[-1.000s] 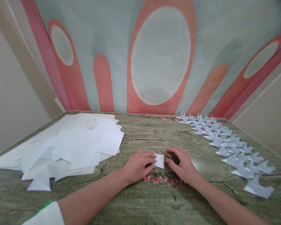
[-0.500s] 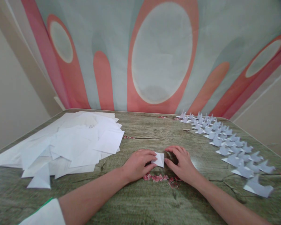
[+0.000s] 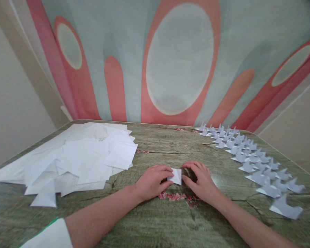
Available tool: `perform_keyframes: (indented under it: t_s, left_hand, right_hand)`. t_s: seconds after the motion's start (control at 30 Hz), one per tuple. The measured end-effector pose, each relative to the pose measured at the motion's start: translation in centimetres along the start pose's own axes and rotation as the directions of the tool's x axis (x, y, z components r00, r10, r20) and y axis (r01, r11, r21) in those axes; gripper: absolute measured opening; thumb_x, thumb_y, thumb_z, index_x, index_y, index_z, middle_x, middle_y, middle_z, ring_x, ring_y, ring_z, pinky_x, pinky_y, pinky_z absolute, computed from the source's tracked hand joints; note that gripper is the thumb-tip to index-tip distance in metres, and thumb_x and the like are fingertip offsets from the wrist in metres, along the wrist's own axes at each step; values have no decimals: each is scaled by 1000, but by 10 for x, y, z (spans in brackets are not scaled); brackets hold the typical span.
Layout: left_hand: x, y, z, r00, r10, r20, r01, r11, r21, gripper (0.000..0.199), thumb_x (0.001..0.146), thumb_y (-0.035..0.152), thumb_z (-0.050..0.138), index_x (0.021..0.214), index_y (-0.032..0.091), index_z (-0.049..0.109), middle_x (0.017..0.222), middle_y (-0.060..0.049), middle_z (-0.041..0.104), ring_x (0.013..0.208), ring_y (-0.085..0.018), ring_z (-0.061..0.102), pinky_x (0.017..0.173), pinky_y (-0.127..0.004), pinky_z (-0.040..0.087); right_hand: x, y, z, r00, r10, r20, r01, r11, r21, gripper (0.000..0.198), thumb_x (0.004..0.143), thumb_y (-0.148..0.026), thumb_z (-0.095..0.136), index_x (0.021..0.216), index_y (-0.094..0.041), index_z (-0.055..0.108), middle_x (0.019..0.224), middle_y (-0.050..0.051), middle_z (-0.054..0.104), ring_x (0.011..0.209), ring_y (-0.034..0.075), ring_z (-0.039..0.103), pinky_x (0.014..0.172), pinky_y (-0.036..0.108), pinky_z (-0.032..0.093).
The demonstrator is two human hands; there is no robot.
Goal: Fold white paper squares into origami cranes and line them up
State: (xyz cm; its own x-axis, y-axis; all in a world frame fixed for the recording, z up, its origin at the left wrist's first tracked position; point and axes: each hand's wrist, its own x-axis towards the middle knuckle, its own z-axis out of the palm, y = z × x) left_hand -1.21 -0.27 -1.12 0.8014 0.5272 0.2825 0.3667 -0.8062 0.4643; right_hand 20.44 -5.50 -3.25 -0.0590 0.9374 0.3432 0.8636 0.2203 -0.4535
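A small white square of folded paper point(image 3: 176, 176) lies on the wood-patterned table, with crease lines meeting on its face. My left hand point(image 3: 155, 181) holds its left side, fingertips on the upper part and thumb at the lower edge. Just off the paper's right edge is my right hand point(image 3: 200, 179), its thumb and forefinger apart and curved, with nothing visible between them. Whether its fingertips touch the paper I cannot tell for sure.
Loose white paper sheets point(image 3: 93, 158) lie heaped on the left, one folded triangular piece point(image 3: 45, 196) at the near edge. Several folded paper birds point(image 3: 267, 189) stand in rows along the right. Behind the table point(image 3: 165, 227) hangs a patterned backdrop point(image 3: 131, 69).
Both hands and the folded paper stay in nearly the same place. The whole view has shifted very slightly.
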Motion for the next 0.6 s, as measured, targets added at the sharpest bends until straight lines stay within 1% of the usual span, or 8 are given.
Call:
perform_keyframes:
  t_s: [0.3,0.6]
  left_hand:
    - [0,1,-1,1000,0,-4,0,1000,4,22,84,28,53,102,20,63,109,-5,62,98,-17,57,89,-29,43]
    - [0,1,0,1000,2,-9,-2,1000,6,21,84,28,53,102,20,63,108,-5,62,98,-17,57,89,-29,42]
  right_hand:
    - [0,-1,-1,1000,-9,-6,9,1000,-14,24,75,-30,56,98,-26,58,102,4,58,99,24,50,83,41,37]
    - [0,1,0,1000,-16,-10,16,1000,-17,23,76,-31,56,98,-27,58,103,4,58,99,24,51,85,42,36]
